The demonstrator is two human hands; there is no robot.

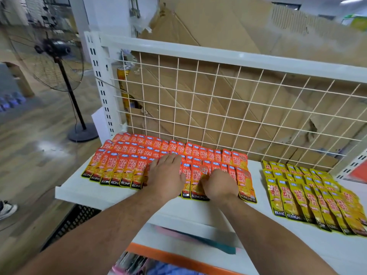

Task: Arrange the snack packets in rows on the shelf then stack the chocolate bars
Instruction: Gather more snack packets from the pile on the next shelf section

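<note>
On the shelf before you, one block of snack packets lay in overlapping rows at left, a second block well apart at right. A wire grid stood behind both. Your left hand and right hand rested on the first block's front row.

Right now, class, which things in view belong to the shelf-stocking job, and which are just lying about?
In the job: orange snack packets, yellow snack packets, white shelf, left hand and right hand, both on the orange rows.
Lying about: standing fan, torn cardboard behind the shelf, shoe on the floor.
</note>
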